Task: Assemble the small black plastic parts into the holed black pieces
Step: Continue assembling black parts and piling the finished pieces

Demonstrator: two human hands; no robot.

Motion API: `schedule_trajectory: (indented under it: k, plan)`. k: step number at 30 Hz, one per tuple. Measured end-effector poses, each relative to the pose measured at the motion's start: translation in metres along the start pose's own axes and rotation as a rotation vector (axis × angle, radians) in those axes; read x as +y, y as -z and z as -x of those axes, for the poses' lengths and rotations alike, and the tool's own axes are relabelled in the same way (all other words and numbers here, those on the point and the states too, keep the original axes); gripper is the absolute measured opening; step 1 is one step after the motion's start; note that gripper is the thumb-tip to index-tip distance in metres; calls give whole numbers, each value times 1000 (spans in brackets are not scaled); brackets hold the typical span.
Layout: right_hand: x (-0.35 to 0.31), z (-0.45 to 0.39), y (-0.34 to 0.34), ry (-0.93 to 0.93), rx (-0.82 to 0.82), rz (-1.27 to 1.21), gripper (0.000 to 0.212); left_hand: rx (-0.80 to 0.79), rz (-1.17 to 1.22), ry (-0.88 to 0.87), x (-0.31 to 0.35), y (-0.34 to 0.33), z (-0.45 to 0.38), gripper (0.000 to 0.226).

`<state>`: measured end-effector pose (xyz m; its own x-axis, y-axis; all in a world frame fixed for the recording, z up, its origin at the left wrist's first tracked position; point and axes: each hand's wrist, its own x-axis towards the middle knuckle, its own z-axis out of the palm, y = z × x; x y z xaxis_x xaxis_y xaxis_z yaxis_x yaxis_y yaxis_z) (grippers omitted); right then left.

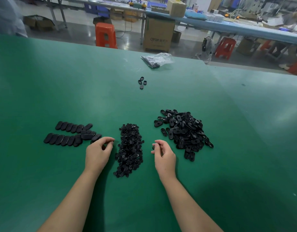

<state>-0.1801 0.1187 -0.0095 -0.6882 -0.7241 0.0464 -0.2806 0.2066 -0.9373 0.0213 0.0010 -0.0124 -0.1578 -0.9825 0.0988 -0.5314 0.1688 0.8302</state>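
Note:
A long heap of small black plastic parts (130,150) lies on the green table between my hands. To its right sits a pile of holed black oval pieces (183,132). At the left, two rows of black oval pieces (70,134) lie side by side, smooth face up. My left hand (99,152) hovers just right of those rows, fingers curled, with something dark between thumb and fingertips that I cannot make out. My right hand (162,154) pinches a small black part at its fingertips, between the heap and the holed pile.
Several loose black pieces (142,82) lie further back on the table (44,81), and behind them a clear plastic bag (157,59) with dark parts. Beyond the far edge stand orange stools (105,35), cardboard boxes (158,33) and another long bench.

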Motion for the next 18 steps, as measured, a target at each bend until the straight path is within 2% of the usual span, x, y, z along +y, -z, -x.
schedule_trajectory:
  k: [5,12,15,18]
  plan:
    - [0,-1,0,-30,-20,-17,40,-2,2,10,0,0,0,15]
    - [0,-2,0,-53,19,25,13,-5,-18,9,0,0,-1,12]
    - [0,-1,0,-36,12,46,10,-8,-8,19,-1,-1,-1,12]
    - [-1,0,0,0,-4,74,16,-16,-7,21,-1,-1,-1,18]
